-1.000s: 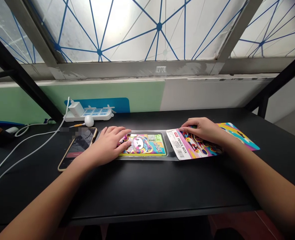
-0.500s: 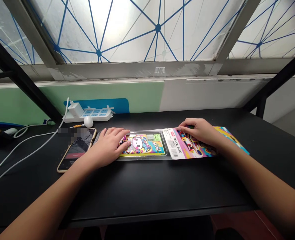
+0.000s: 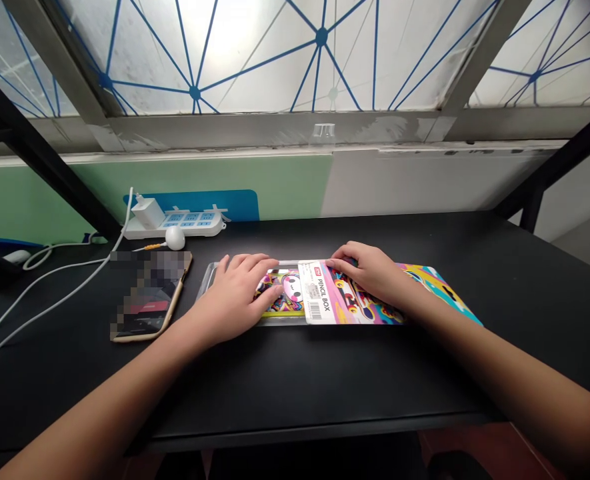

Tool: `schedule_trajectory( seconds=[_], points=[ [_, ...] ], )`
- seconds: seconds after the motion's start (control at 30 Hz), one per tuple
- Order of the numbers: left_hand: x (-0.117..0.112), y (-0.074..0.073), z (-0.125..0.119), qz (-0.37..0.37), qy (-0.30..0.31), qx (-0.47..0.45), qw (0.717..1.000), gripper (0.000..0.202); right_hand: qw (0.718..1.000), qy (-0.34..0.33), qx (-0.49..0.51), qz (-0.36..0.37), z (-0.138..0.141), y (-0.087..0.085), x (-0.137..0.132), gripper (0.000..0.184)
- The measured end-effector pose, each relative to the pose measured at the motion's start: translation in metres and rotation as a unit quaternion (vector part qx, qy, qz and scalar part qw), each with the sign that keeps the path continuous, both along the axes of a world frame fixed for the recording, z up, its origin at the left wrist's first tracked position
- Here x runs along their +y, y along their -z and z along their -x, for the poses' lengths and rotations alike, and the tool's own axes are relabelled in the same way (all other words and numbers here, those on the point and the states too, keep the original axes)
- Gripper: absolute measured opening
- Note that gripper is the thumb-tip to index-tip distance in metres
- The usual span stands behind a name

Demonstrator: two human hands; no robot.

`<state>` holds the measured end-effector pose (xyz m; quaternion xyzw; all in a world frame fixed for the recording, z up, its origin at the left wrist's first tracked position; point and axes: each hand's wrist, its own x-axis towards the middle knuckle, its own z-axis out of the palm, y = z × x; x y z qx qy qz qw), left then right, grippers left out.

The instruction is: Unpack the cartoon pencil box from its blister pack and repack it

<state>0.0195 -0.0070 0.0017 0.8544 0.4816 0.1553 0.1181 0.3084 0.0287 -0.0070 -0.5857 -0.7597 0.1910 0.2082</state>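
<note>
A colourful pencil box (image 3: 292,289) with a cartoon face lies in a clear plastic tray (image 3: 287,321) on the black desk. My left hand (image 3: 237,293) rests over the tray's left part, fingers spread and flat, hiding part of the box. A printed card (image 3: 319,313) marked "PENCIL BOX" covers the right end of the box and tray. Near the card's top edge, my right hand (image 3: 372,268) grips it with thumb and curled fingers. The card's right part, yellow and turquoise, runs out beneath my right wrist.
To the left lies a phone (image 3: 147,300) in a pale case, partly blurred out. Behind it are a white power strip (image 3: 189,223) with a charger (image 3: 148,213), a round white plug (image 3: 175,238) and a looping white cable (image 3: 87,285). Black posts flank the desk (image 3: 295,387) below the window.
My right hand and the card have slid left, so the card covers more of the pencil box. My left hand has shifted slightly right, still spread on the tray.
</note>
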Motion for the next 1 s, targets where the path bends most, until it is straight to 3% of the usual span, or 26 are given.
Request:
schedule_trajectory(
  seconds=[0.17,0.27,0.4,0.5,0.6,0.73,0.87,1.0],
  points=[
    [-0.007,-0.008,-0.006,0.075,0.006,-0.168,0.983,0.042,1.000,-0.026,-0.014,0.003,-0.003,0.001,0.005,0.037],
    [-0.002,-0.007,0.001,0.070,-0.035,-0.270,0.960,0.040,0.998,-0.047,-0.019,0.026,-0.012,-0.002,0.006,0.040],
    [0.008,-0.007,0.016,0.050,-0.101,-0.326,0.939,0.040,0.992,-0.099,-0.027,0.069,-0.027,-0.012,0.003,0.042],
    [0.015,-0.008,0.027,0.084,-0.100,-0.368,0.921,0.043,0.988,-0.101,-0.020,0.119,-0.036,-0.020,0.000,0.048],
    [0.019,-0.003,0.031,0.118,-0.092,-0.409,0.900,0.043,0.983,-0.085,-0.032,0.157,-0.044,-0.024,0.000,0.051],
    [0.020,0.015,0.019,0.116,-0.101,-0.474,0.867,0.042,0.984,-0.093,-0.061,0.139,-0.052,-0.021,0.005,0.060],
    [0.018,0.026,0.006,0.101,-0.127,-0.529,0.833,0.047,0.984,-0.122,-0.054,0.119,-0.043,-0.018,0.011,0.075],
    [0.012,0.019,0.004,0.116,-0.134,-0.578,0.796,0.052,0.979,-0.151,-0.074,0.119,-0.004,-0.024,0.017,0.083]
  ],
)
